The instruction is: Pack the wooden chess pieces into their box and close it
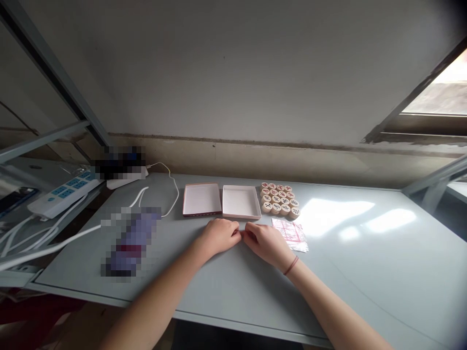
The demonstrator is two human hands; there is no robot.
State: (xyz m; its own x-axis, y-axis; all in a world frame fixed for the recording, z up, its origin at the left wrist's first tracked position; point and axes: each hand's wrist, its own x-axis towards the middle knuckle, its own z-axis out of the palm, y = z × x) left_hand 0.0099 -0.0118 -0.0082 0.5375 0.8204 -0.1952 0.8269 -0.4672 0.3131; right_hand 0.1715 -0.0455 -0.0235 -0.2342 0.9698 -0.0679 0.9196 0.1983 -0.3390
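Both hands rest on the desk (365,272) in the middle, knuckles almost meeting. The left hand (220,236) is curled loosely shut and the right hand (265,241) likewise — neither holds anything that shows. Just beyond the fingertips, toward the desk's far edge, lie the open box (241,201) and, to its left, its upturned lid (202,199), both white inside. Right of the box the wooden chess pieces (280,199) sit in tight rows, near the right hand but apart from it. The folded plastic sheet (291,234) lies just beside that hand, perhaps touching it. The risk, as I judge it — a careless sweep of the right hand could scatter those round pieces, and they would roll.
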